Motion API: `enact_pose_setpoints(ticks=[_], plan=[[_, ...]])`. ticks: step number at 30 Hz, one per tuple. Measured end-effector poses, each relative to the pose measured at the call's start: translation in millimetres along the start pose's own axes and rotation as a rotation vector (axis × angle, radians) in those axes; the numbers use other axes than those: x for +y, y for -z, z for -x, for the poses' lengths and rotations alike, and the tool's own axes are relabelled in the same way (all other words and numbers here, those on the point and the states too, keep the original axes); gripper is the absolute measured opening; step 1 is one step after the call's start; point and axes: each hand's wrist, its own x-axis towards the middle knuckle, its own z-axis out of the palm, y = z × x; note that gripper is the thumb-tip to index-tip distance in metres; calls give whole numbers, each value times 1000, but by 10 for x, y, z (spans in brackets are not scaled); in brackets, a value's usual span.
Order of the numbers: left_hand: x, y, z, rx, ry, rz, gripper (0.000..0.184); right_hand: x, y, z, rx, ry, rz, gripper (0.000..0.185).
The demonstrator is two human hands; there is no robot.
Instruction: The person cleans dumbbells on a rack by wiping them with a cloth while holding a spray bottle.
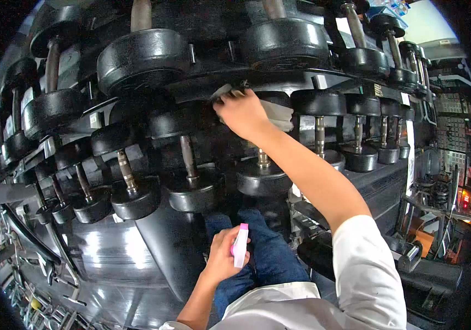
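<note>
My left hand [225, 254] is wrapped round a small white and pink bottle [240, 247], held low in front of my jeans. My right hand [242, 114] reaches up to the rack, its fingers bent over a greyish cloth [275, 113] that hangs out beside the wrist. The fingers are slightly blurred. Behind and below that hand is a black dumbbell [263, 175] on the lower row, its upper head partly covered by the cloth and hand. Another dumbbell [192, 192] lies just to its left.
Two rows of black dumbbells, such as a large one [143, 59], curve across the rack. At the lower right is a black padded bench [428, 275]. Gym machine frames [37, 242] stand at the left, and an orange-brown box [421, 241] sits at the right.
</note>
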Motion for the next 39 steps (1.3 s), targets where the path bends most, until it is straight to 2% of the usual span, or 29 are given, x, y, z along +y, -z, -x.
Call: enact_pose_setpoints(ticks=[1,2,4,5,7,9,11,13,15,17,19,20,22,23,28,31,36,39], plan=[[-12,-5,17,-4,-6,1,67,71,31,217,156,76,-14,27],[-22,-11,23,7,-17,-1,67,149,85,394,157,66,-7,27],[-47,-9,15,17,-28,-3,67,306,197,669,354,90,-80,36],[-60,-6,23,14,-26,-12,68,420,177,771,354,89,-82,36],[-61,11,53,16,-11,-22,68,602,46,901,298,-218,-226,50],[-38,42,41,30,5,-31,63,708,-154,854,391,-433,-481,47],[-90,40,57,52,-59,-33,58,854,-178,686,385,-507,-560,44],[-137,30,37,67,-137,-30,54,1085,-18,462,-6,-823,-935,52],[-168,10,23,97,-220,-4,45,1306,-151,320,-56,-854,-956,52],[-142,-28,-34,98,-173,68,40,1478,-263,186,-118,-882,-987,53],[-174,-78,-91,87,-175,120,40,1676,-389,76,-263,-662,-797,60],[-166,-92,-120,64,-171,95,40,1779,-497,39,-268,-668,-800,60],[-155,-141,-155,51,-171,97,41,1995,-883,41,-235,-628,-1086,54],[-151,-161,-172,43,-176,96,42,1954,-848,-35,-245,-628,-1027,53],[-190,-203,-167,65,-186,47,42,1524,-600,-548,-281,-603,-366,50],[-248,-210,-166,80,-178,46,42,1306,-451,-676,-305,-513,-137,48],[-199,-163,-204,100,-160,38,42,1013,-263,-860,-503,-124,-145,45],[-215,-197,-218,102,-163,39,41,857,-197,-853,-544,-50,-180,44]])
